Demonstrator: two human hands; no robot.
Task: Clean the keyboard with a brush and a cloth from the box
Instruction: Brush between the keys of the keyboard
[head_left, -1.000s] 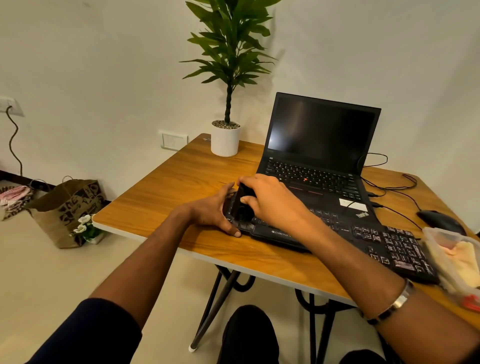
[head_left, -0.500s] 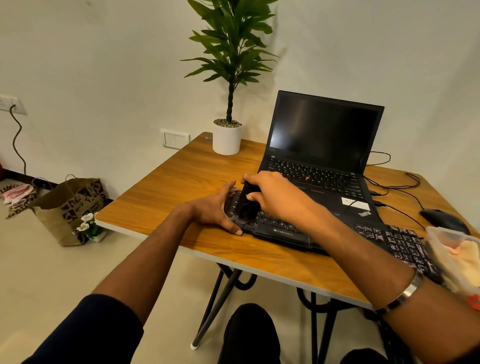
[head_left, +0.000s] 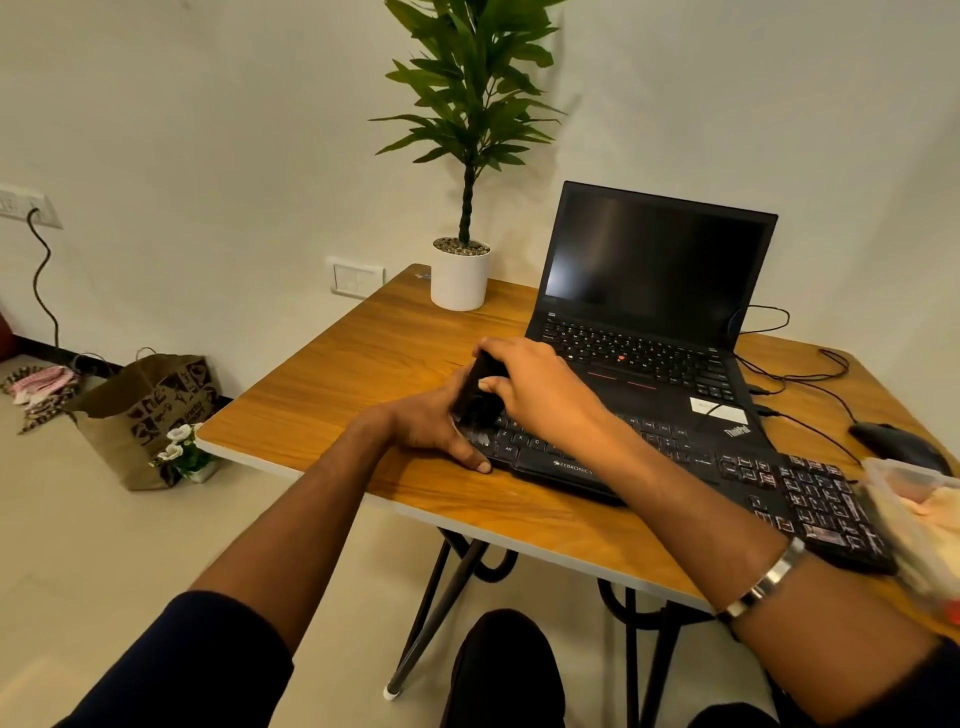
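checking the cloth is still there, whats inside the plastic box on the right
Inside the plastic box a pale orange cloth shows through the clear wall. The box runs off the frame's edge, so the rest of its contents cannot be seen.

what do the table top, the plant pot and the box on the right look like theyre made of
Table top: wood or wood-look laminate, smooth with a slight sheen; grain streaks show, and the pale edge band hints at laminate.
Plant pot: plain white, matte, likely ceramic or plastic; cannot tell which.
Box: translucent plastic by its look; the contents show through its cloudy wall.
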